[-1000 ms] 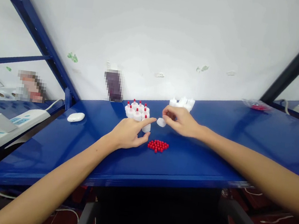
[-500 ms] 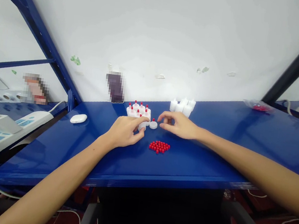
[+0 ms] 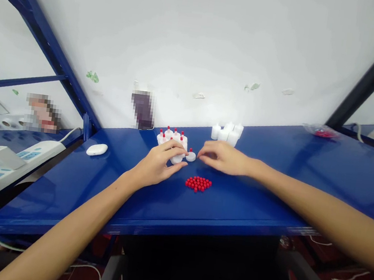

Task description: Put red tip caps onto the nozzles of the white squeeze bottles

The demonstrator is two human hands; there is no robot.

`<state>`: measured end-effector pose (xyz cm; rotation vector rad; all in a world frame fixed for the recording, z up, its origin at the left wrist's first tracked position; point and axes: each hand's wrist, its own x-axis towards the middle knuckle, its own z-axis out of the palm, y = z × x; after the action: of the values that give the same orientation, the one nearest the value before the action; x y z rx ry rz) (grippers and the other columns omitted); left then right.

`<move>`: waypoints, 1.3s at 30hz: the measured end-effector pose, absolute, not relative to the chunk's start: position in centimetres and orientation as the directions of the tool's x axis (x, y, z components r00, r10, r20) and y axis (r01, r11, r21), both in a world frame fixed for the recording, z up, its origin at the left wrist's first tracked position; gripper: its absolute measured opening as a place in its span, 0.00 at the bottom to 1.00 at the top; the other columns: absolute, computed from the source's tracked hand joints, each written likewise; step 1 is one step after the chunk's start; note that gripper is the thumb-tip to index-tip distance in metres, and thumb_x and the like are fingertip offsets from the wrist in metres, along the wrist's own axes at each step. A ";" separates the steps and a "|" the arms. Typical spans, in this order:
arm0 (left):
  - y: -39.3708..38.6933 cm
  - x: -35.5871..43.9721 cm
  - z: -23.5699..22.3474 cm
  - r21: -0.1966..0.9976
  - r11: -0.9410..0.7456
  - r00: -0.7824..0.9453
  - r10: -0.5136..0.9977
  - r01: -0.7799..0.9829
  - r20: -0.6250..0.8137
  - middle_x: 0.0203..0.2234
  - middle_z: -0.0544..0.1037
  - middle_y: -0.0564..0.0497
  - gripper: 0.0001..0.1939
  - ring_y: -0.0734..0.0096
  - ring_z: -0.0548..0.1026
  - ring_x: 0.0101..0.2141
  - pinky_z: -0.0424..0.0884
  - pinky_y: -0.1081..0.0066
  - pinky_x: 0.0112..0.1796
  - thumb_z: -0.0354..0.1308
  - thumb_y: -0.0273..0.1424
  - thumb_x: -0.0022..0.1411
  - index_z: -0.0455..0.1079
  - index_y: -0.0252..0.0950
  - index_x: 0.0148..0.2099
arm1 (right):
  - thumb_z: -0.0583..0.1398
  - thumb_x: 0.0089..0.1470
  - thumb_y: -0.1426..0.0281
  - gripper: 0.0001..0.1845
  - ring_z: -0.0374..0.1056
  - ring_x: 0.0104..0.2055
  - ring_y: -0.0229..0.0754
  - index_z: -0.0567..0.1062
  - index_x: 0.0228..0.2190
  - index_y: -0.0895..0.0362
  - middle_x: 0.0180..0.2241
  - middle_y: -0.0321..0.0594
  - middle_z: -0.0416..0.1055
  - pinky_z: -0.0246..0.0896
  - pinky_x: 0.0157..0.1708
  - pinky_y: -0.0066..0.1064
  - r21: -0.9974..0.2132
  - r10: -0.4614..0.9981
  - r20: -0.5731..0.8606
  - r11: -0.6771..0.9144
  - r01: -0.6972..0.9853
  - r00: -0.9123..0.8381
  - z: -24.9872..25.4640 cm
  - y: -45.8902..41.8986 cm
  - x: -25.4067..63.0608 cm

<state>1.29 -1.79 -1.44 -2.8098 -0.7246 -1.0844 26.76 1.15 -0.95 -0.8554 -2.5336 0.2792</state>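
My left hand [image 3: 157, 162] has its thumb and fingers apart, the fingertips reaching toward a low white cap with a red tip [image 3: 191, 157]. A white bottle [image 3: 177, 159] stands between these fingers, partly covered by them; no firm hold on it shows. Just right of the red-tipped cap, my right hand [image 3: 225, 157] has its fingers curled and the thumb and forefinger tips drawn close together. Nothing is visible between them. Behind my left hand stand several white bottles with red tips [image 3: 175, 135]. Small red caps [image 3: 198, 183] lie in a cluster in front of both hands.
Several white bottles without red tips [image 3: 227, 134] stand by the wall. A white earbud case [image 3: 96, 149] lies on the left of the blue table [image 3: 250, 207]. A power strip [image 3: 17, 160] is at far left, a clear bag with red pieces [image 3: 321, 131] at back right.
My left hand's fingers have spread and reached right, toward the red-tipped cap. My right hand's thumb and forefinger have come closer together. The view has shifted slightly.
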 end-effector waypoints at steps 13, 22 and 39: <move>-1.9 1.2 -1.3 -0.013 -0.780 0.627 0.493 0.625 0.604 0.29 0.79 0.53 0.10 0.74 0.66 0.26 0.55 0.64 0.39 0.49 0.32 0.68 0.69 0.36 0.37 | 0.51 0.62 0.59 0.24 0.72 0.36 0.50 0.73 0.53 0.56 0.54 0.53 0.67 0.61 0.30 0.39 0.105 0.863 0.378 0.319 0.942 -0.335 -0.5 3.7 30.2; -2.1 1.6 -1.4 0.038 -0.784 0.574 0.487 0.620 0.658 0.25 0.76 0.53 0.12 0.73 0.66 0.26 0.63 0.67 0.39 0.47 0.32 0.68 0.68 0.37 0.34 | 0.52 0.61 0.60 0.22 0.72 0.39 0.51 0.73 0.52 0.55 0.50 0.50 0.70 0.60 0.31 0.37 0.067 0.820 0.396 0.424 0.903 -0.414 -0.8 3.3 29.2; -2.1 1.9 -2.4 0.316 -0.779 0.531 0.609 0.542 0.589 0.34 0.73 0.54 0.23 0.82 0.65 0.20 0.63 0.78 0.25 0.56 0.34 0.66 0.56 0.39 0.60 | 0.61 0.59 0.66 0.20 0.69 0.49 0.48 0.69 0.52 0.53 0.50 0.45 0.72 0.65 0.48 0.42 -0.474 0.566 0.691 0.825 0.308 -0.451 -1.0 -1.0 24.6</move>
<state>1.92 -2.07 -2.36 -2.8306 -1.0663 -1.1503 24.59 -0.97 -0.97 -0.6420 -2.0719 0.3490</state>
